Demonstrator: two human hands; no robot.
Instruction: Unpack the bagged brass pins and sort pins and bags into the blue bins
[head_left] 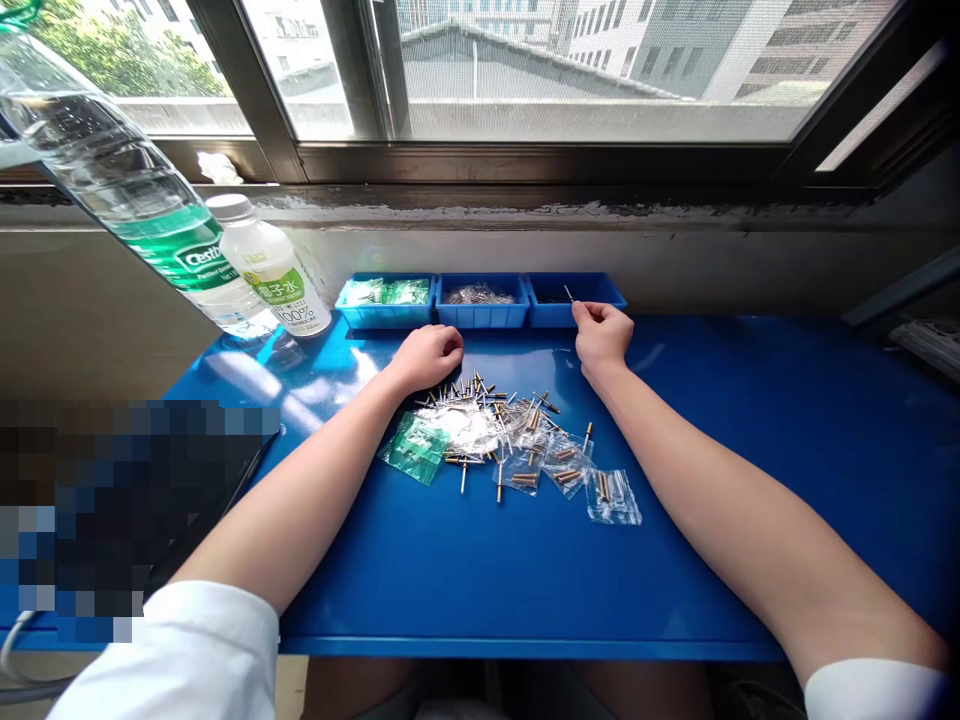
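At one o'clock from the rivets [499, 490], my right hand [604, 330] pinches a pin [568, 293] at a blue bin [551, 315]: likely sorting; next needs a steady pinch. My left hand [429, 356] curls at ten o'clock, hold unclear.

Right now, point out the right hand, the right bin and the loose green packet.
Right hand [604, 336]: head view, middle of the hand.
Right bin [551, 317]: head view, front wall.
Loose green packet [414, 450]: head view, middle of its film.

Both forearms [315, 490] stretch forward, left hand [427, 358] loosely curled, right hand [604, 335] pinching
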